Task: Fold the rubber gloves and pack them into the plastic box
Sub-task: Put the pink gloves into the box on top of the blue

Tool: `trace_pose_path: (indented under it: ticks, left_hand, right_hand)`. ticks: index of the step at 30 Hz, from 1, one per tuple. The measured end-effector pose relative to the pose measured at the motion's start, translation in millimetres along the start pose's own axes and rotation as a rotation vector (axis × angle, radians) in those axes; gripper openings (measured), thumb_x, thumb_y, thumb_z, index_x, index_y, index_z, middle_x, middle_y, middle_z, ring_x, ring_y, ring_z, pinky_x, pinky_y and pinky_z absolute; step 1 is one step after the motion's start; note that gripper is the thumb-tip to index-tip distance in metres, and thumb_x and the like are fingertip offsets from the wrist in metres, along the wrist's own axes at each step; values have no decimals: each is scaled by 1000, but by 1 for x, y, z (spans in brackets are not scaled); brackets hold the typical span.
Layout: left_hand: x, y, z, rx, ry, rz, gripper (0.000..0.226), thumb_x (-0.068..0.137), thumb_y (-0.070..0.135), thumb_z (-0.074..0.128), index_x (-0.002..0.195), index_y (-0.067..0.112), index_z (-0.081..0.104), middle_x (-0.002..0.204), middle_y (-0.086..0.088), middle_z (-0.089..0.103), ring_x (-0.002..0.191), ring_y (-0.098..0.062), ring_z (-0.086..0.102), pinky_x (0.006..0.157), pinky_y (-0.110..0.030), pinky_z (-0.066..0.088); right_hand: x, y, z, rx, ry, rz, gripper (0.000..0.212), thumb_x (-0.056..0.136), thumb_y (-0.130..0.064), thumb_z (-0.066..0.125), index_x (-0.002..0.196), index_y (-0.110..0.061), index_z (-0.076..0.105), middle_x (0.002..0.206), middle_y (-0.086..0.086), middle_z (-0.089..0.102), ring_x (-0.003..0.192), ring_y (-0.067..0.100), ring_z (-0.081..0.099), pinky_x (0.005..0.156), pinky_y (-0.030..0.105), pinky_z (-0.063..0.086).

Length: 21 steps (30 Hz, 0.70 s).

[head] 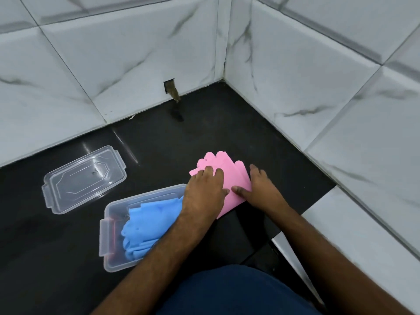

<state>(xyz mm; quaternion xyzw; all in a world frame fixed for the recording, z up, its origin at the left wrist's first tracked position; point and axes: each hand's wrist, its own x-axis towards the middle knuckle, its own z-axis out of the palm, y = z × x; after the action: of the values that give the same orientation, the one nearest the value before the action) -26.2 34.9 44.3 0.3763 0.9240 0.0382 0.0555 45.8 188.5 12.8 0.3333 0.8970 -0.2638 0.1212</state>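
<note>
Pink rubber gloves (229,171) lie flat on the black counter (204,133), fingers pointing away from me. My left hand (204,192) presses flat on their left side. My right hand (259,187) rests on their right edge, its thumb lying on the pink rubber. Both hands lie flat with fingers spread, gripping nothing. To the left stands the clear plastic box (111,223), open, with folded blue rubber gloves (145,223) inside. My left forearm crosses over the box's right end.
The box's clear lid (84,178) lies upside down on the counter behind the box. White marble tile walls (136,53) close the corner at the back and right. A small hole in the tile (170,87) sits near the counter. A white ledge (354,235) borders the right side.
</note>
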Motion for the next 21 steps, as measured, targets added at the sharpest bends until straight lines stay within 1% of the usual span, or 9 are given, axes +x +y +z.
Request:
trace_pose_path:
  ticks: [3, 5, 7, 10, 13, 15, 17, 19, 21]
  left_hand:
    - [4, 1, 7, -38, -176, -24, 55, 97, 50, 58, 140, 16, 46, 126, -6, 64, 106, -26, 67, 79, -37, 50]
    - [3, 0, 6, -100, -210, -19, 60, 97, 47, 60, 145, 16, 43, 136, -5, 61, 112, -28, 65, 83, -38, 50]
    - [-2, -3, -1, -252, -138, -32, 71, 95, 41, 64, 155, 18, 33, 156, -6, 45, 129, -29, 57, 96, -40, 50]
    - [-10, -16, -25, -352, 165, 24, 103, 83, 30, 81, 163, 16, 17, 169, -16, 17, 150, -34, 32, 113, -45, 39]
    - [-18, -35, -55, -307, 389, 119, 122, 66, 34, 92, 163, 14, 19, 170, -17, 11, 156, -38, 13, 121, -52, 25]
    - [-26, -48, -75, -292, 366, 133, 126, 61, 47, 90, 162, 21, 18, 170, -6, 18, 158, -27, 10, 124, -50, 12]
    - [-36, -63, -89, -416, 272, 115, 102, 69, 52, 84, 155, 28, 36, 153, 4, 52, 147, -18, 40, 123, -48, 24]
    - [-49, -80, -95, -602, 249, 84, 50, 79, 51, 76, 123, 31, 66, 104, 7, 77, 98, -17, 72, 90, -44, 55]
    - [-67, -94, -97, -827, 281, 32, 22, 82, 42, 77, 98, 27, 74, 79, 5, 75, 72, -17, 71, 65, -37, 56]
  right_hand:
    - [13, -4, 5, 193, -31, 45, 93, 82, -53, 78, 150, -8, 33, 143, 14, 54, 121, 30, 59, 92, 39, 51]
    - [16, -10, 4, 283, -88, 44, 74, 81, -45, 81, 136, -11, 45, 128, 9, 62, 103, 23, 61, 77, 32, 48]
    - [14, -19, -5, 328, -77, -30, 50, 81, -34, 80, 121, -18, 54, 118, 5, 66, 89, 12, 59, 66, 26, 45]
    - [-3, -43, -38, 265, 34, -269, 53, 77, -23, 80, 125, -29, 58, 111, -9, 66, 92, 5, 61, 67, 19, 45]
    - [-33, -79, -72, -37, 119, -584, 43, 80, -26, 79, 120, -33, 64, 104, -15, 63, 97, 7, 57, 77, 26, 49]
    - [-55, -102, -91, -158, 149, -714, 30, 80, -26, 79, 109, -30, 70, 93, -13, 56, 86, 8, 54, 67, 25, 44]
    - [-72, -120, -104, -98, 135, -798, 26, 79, -25, 79, 104, -27, 73, 90, -9, 54, 78, 10, 54, 62, 25, 41]
    - [-83, -132, -112, 19, 66, -866, 27, 81, -22, 80, 107, -27, 75, 95, -9, 58, 82, 9, 59, 68, 26, 46]
    - [-85, -139, -112, 170, 13, -922, 42, 81, -17, 82, 120, -28, 71, 101, -9, 63, 91, 8, 64, 79, 24, 50]
